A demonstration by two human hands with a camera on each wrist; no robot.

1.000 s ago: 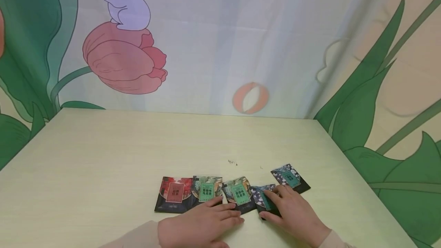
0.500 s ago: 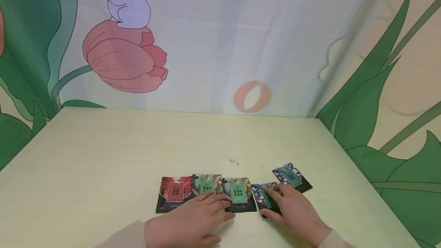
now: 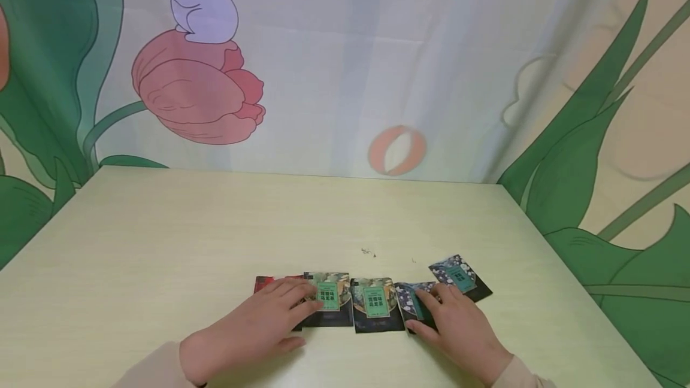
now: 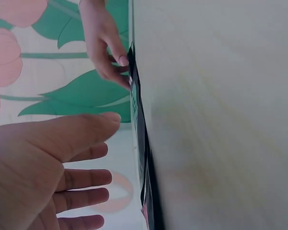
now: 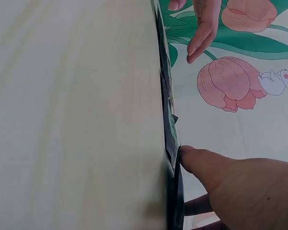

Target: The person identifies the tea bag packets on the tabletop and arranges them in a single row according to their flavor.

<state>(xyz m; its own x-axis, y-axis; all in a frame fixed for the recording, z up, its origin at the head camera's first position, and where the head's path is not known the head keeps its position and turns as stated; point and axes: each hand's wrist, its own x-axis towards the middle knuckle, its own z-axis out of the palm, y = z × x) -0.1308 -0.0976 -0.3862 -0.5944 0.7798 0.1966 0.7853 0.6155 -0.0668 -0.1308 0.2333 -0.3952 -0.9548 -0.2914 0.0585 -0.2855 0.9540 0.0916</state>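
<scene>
A row of flat tea packets lies on the table. My left hand (image 3: 259, 322) is over the red tea packet (image 3: 262, 283), covering most of it; its fingers are extended, and in the left wrist view they look apart from the packets. To the right lie two green-labelled tea packets, one (image 3: 330, 316) beside the left fingertips and another (image 3: 377, 307) in the middle. On a blue floral tea packet (image 3: 411, 295) rest the thumb and fingertips of my right hand (image 3: 458, 331), partly hiding it. Beyond that hand, a second floral tea packet (image 3: 460, 277) lies askew.
The pale table (image 3: 178, 238) reaches back to a printed curtain (image 3: 318, 76) with flowers and leaves. Small dark crumbs (image 3: 368, 252) lie behind the packets. Table edges slope away at left and right.
My left hand has moved left, off the green-labelled packets and over the red one. The middle green-labelled packet and the touched floral packet have turned straighter. My right hand stays in place.
</scene>
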